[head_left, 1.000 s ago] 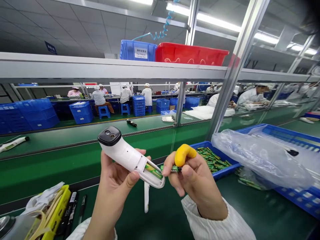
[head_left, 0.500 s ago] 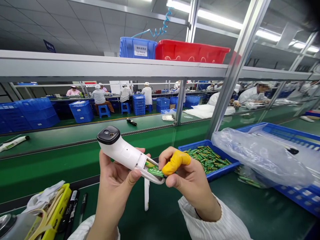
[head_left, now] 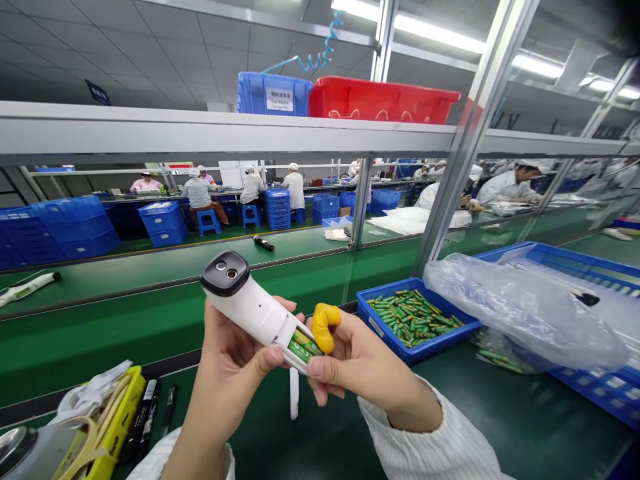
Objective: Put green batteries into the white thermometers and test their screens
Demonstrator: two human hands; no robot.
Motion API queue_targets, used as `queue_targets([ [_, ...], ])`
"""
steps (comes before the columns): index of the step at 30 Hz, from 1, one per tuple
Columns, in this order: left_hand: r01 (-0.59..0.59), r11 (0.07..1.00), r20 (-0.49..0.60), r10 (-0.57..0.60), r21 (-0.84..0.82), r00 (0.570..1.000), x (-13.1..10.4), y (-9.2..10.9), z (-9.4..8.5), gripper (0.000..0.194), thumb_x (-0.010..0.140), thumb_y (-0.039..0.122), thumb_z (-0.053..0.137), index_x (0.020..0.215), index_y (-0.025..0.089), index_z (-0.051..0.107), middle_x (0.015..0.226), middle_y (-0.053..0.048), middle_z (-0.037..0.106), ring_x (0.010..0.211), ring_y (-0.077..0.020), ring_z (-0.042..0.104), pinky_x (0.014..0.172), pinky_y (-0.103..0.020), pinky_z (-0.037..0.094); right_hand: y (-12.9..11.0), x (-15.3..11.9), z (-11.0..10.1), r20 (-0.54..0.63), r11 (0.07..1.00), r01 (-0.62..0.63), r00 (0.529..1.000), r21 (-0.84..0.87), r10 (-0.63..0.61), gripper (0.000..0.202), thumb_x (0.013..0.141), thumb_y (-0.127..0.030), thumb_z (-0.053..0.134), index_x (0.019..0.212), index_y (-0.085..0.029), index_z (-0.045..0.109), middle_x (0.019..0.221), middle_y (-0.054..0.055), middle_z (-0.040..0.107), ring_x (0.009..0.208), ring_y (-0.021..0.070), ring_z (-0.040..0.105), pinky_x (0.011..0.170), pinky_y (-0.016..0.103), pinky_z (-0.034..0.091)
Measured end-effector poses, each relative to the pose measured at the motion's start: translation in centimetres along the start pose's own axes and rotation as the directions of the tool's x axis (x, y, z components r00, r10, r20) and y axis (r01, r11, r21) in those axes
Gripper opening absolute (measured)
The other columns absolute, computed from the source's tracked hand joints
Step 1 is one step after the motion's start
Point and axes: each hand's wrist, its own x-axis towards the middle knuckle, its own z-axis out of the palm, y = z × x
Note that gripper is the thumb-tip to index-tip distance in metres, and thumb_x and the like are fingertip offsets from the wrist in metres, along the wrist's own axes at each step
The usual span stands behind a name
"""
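Observation:
My left hand (head_left: 235, 360) is wrapped round a white handheld infrared thermometer (head_left: 257, 313), with its black two-lens head tilted up to the left. Its battery compartment is uncovered, and green batteries (head_left: 301, 345) lie side by side inside. My right hand (head_left: 357, 353) grips the lower end of the handle between thumb and fingers. A yellow finger cot (head_left: 325, 325) covers the index finger, which bends over the battery ends. Below the thermometer a narrow white plastic piece (head_left: 294, 397) shows on the green bench, partly hidden.
A blue tray of green batteries (head_left: 415, 317) stands to the right, beside a blue crate (head_left: 595, 393) topped with a clear plastic bag (head_left: 520, 307). At the left lie a yellow box (head_left: 117, 420) and black pens (head_left: 147, 420). A metal shelf (head_left: 200, 137) spans above. Co-workers sit beyond.
The right fingers have moved from pinching a battery tilted at the compartment to gripping the handle's end. The battery now lies inside. The thermometer's head has turned slightly towards me.

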Motion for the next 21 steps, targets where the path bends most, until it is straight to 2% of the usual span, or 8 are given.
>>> queue_targets([
  [3, 0.021, 1.000, 0.054, -0.022, 0.010, 0.998, 0.1, -0.2, -0.4, 0.048, 0.079, 0.031, 0.071, 0.118, 0.033, 0.043, 0.109, -0.005, 0.067, 0.091, -0.0240, 0.069, 0.069, -0.033, 0.060, 0.2, 0.2, -0.2, 0.016, 1.000, -0.002, 1.000, -0.019, 0.002, 0.042, 0.075, -0.042, 0.075, 0.093, -0.016, 0.047, 0.058, -0.004, 0.058, 0.042, 0.0056, 0.051, 0.038, 0.013, 0.033],
  [6, 0.053, 0.998, 0.106, -0.055, 0.021, 0.993, 0.4, -0.8, -0.4, 0.049, 0.082, 0.032, 0.068, 0.123, 0.032, 0.041, 0.112, -0.006, 0.066, 0.089, -0.0215, 0.068, 0.075, -0.033, 0.058, 0.3, 0.4, -0.2, -0.045, 0.997, -0.021, 0.999, -0.069, 0.018, 0.041, 0.075, -0.039, 0.075, 0.098, -0.018, 0.048, 0.073, -0.002, 0.061, 0.051, 0.0071, 0.058, 0.042, 0.015, 0.039],
  [8, 0.084, 0.995, 0.128, -0.090, 0.056, 0.988, 0.7, -1.4, -0.2, 0.057, 0.082, 0.032, 0.068, 0.130, 0.030, 0.036, 0.117, -0.008, 0.065, 0.094, -0.0223, 0.066, 0.080, -0.034, 0.056, 0.5, 0.5, -0.2, -0.100, 0.990, 0.010, 0.995, -0.144, -0.024, 0.045, 0.075, -0.033, 0.075, 0.109, -0.021, 0.047, 0.093, 0.002, 0.062, 0.068, 0.0103, 0.063, 0.055, 0.020, 0.050],
  [10, 0.103, 0.989, 0.115, -0.115, 0.102, 0.987, 1.0, -2.0, 0.1, 0.068, 0.081, 0.032, 0.069, 0.137, 0.029, 0.030, 0.127, -0.009, 0.060, 0.102, -0.0235, 0.063, 0.087, -0.035, 0.053, 0.7, 0.7, -0.2, -0.140, 0.953, 0.055, 0.985, -0.298, -0.101, 0.054, 0.076, -0.027, 0.074, 0.121, -0.025, 0.044, 0.108, 0.003, 0.061, 0.089, 0.0147, 0.064, 0.075, 0.028, 0.053],
  [12, 0.120, 0.982, 0.084, -0.133, 0.143, 0.988, 1.3, -2.5, 0.2, 0.072, 0.081, 0.034, 0.068, 0.140, 0.030, 0.026, 0.134, -0.009, 0.054, 0.110, -0.0241, 0.059, 0.092, -0.035, 0.049, 1.0, 0.9, -0.3, -0.177, 0.862, 0.059, 0.970, -0.503, -0.169, 0.054, 0.080, -0.026, 0.070, 0.126, -0.027, 0.043, 0.111, 0.004, 0.061, 0.101, 0.0191, 0.061, 0.088, 0.036, 0.050],
  [15, 0.175, 0.946, 0.146, -0.221, 0.274, 0.964, 1.8, -3.5, -0.2, 0.059, 0.089, 0.045, 0.052, 0.141, 0.026, 0.032, 0.137, -0.010, 0.050, 0.116, -0.0256, 0.055, 0.093, -0.035, 0.047, 1.1, 1.1, -0.8, -0.249, 0.622, -0.010, 0.921, -0.783, -0.299, 0.042, 0.087, -0.024, 0.057, 0.127, -0.021, 0.045, 0.116, 0.009, 0.060, 0.106, 0.0256, 0.058, 0.091, 0.044, 0.047],
  [18, 0.202, 0.749, 0.213, -0.417, 0.630, 0.884, 2.1, -5.4, -0.8, 0.053, 0.094, 0.048, 0.035, 0.139, 0.022, 0.041, 0.128, -0.012, 0.056, 0.115, -0.0282, 0.054, 0.096, -0.038, 0.042, 0.7, 1.2, -1.3, -0.283, 0.449, -0.071, 0.860, -0.891, -0.425, 0.038, 0.087, -0.019, 0.052, 0.125, -0.017, 0.047, 0.119, 0.013, 0.058, 0.109, 0.0290, 0.056, 0.091, 0.047, 0.046],
  [21, 0.219, 0.495, 0.125, -0.571, 0.841, 0.812, 1.9, -8.3, -0.6, 0.059, 0.087, 0.037, 0.051, 0.141, 0.016, 0.041, 0.124, -0.020, 0.056, 0.112, -0.0388, 0.054, 0.094, -0.050, 0.038, 0.4, 1.1, -1.7, -0.314, 0.446, -0.091, 0.831, -0.890, -0.459, 0.039, 0.087, -0.020, 0.052, 0.125, -0.017, 0.048, 0.114, 0.012, 0.059, 0.106, 0.0280, 0.057, 0.090, 0.044, 0.047],
])
